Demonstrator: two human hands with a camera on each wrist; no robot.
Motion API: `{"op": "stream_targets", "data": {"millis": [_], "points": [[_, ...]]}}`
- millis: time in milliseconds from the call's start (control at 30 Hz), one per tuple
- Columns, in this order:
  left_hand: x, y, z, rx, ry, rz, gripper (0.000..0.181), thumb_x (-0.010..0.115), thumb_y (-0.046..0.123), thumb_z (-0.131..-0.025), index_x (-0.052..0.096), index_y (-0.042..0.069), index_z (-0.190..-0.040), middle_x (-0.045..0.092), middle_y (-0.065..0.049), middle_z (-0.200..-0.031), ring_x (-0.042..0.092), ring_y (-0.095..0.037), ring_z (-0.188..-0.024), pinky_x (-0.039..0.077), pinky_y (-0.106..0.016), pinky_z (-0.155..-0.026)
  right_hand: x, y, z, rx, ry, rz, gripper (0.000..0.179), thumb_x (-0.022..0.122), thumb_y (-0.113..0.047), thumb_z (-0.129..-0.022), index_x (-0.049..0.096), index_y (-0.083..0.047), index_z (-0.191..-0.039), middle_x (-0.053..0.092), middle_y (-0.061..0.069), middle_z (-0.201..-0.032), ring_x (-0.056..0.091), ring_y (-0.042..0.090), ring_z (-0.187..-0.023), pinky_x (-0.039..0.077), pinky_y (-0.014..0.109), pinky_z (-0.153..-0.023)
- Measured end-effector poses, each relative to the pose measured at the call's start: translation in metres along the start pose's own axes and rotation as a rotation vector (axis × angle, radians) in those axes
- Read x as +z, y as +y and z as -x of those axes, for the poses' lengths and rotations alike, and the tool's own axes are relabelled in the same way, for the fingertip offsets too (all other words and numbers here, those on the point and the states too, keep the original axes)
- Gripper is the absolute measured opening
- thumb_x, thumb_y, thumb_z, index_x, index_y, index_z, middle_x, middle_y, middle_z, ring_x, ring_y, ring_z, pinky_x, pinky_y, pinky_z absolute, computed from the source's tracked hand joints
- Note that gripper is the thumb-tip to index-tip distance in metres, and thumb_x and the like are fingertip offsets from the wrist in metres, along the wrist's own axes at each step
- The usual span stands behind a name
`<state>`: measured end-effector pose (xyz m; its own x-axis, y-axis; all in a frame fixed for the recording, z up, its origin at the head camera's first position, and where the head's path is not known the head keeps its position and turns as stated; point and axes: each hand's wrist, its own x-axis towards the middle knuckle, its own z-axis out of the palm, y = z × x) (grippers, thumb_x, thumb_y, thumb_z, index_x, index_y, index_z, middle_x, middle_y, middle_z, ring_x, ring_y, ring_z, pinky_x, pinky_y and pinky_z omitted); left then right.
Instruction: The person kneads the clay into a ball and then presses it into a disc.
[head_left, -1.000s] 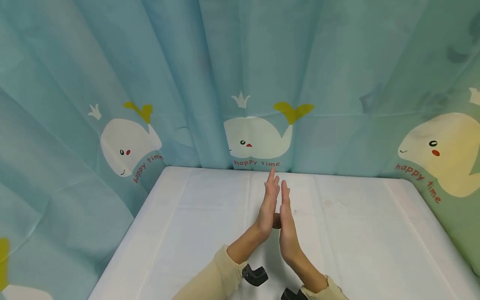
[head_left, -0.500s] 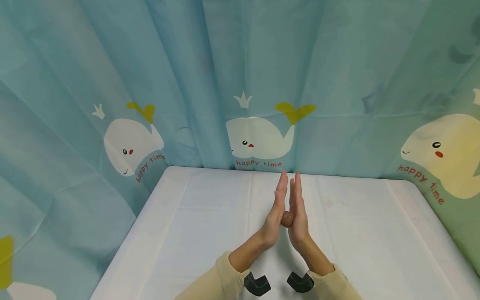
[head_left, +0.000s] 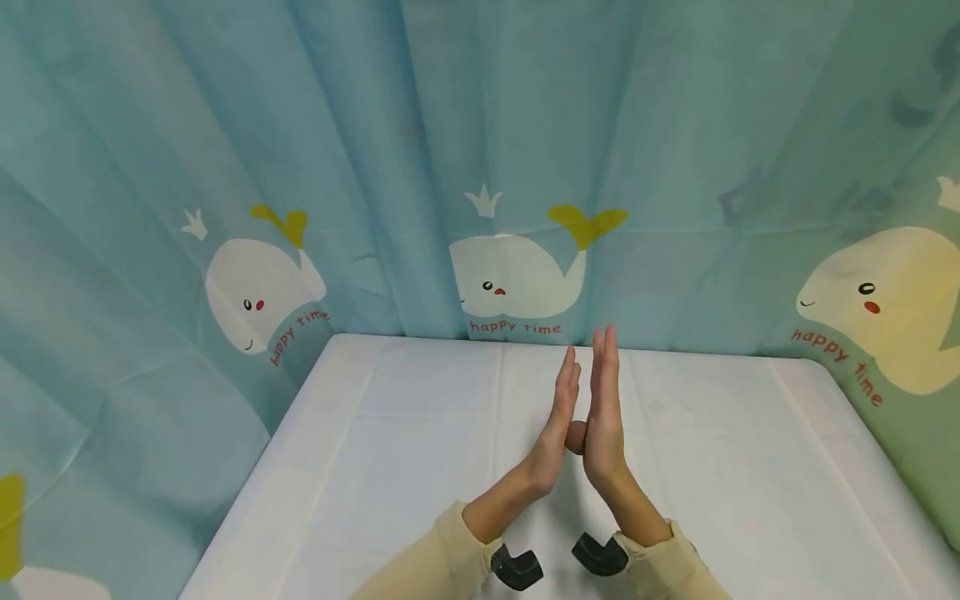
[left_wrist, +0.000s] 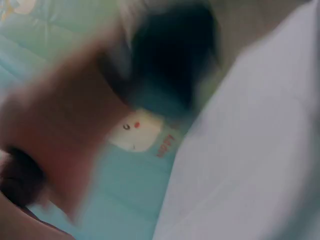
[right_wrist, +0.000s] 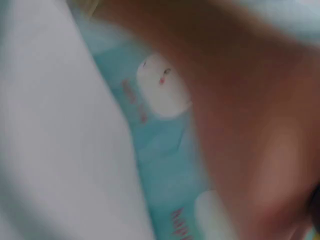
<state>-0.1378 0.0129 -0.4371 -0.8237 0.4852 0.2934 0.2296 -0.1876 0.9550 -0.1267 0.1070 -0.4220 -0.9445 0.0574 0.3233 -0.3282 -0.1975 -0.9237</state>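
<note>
A small brown ball (head_left: 576,437), perhaps clay or dough, sits between the two palms in the head view. My left hand (head_left: 553,433) presses it from the left with fingers straight and pointing away. On the other side my right hand (head_left: 604,417) lies flat against it, its fingertips reaching farther forward than the left ones. In the left wrist view the dark ball (left_wrist: 21,177) shows at the lower left beside the palm, blurred. Only a dark edge of the ball (right_wrist: 315,210) appears at the right border of the right wrist view.
Below the hands spreads a table with a white cover (head_left: 420,433). A blue-green curtain (head_left: 675,167) with printed whales hangs along its back and sides. Black wrist camera mounts (head_left: 517,569) stick out under both cuffs.
Both hands and the ball have shifted right since a second ago. The right hand has slid forward past the left, which earlier reached farther; the palms keep rubbing against each other's direction.
</note>
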Motion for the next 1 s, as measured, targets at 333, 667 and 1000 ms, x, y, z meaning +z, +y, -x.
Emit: {"op": "stream_targets", "data": {"millis": [333, 667, 1000], "points": [[-0.016, 0.004, -0.010, 0.088, 0.146, -0.064, 0.061, 0.003, 0.046, -0.111, -0.006, 0.021, -0.166, -0.006, 0.003, -0.172, -0.005, -0.014, -0.157, -0.004, -0.055, -0.123, 0.018, 0.014, 0.029, -0.013, -0.120, 0.075, 0.053, 0.007, -0.037, -0.113, -0.004, -0.039, -0.165, -0.003, -0.012, -0.171, -0.007, 0.013, -0.157, 0.010, 0.033, -0.120], [0.001, -0.004, 0.002, 0.045, 0.090, -0.047, 0.061, 0.002, 0.051, -0.109, -0.009, 0.031, -0.165, -0.009, 0.012, -0.171, -0.008, -0.005, -0.154, -0.002, -0.053, -0.123, 0.002, -0.004, -0.004, 0.124, -0.024, -0.064, 0.049, 0.012, -0.057, -0.109, 0.002, -0.062, -0.156, 0.002, -0.018, -0.170, 0.045, -0.001, -0.124, 0.032, 0.020, -0.044], [-0.014, -0.007, -0.008, 0.115, 0.145, -0.099, 0.060, 0.003, 0.041, -0.112, -0.008, 0.015, -0.165, -0.009, 0.003, -0.172, -0.009, -0.015, -0.156, -0.004, -0.053, -0.124, 0.013, 0.024, 0.029, 0.064, -0.109, 0.096, 0.052, 0.006, -0.038, -0.113, -0.004, -0.040, -0.164, 0.001, -0.012, -0.171, -0.002, 0.012, -0.157, 0.007, 0.046, -0.122]]}}
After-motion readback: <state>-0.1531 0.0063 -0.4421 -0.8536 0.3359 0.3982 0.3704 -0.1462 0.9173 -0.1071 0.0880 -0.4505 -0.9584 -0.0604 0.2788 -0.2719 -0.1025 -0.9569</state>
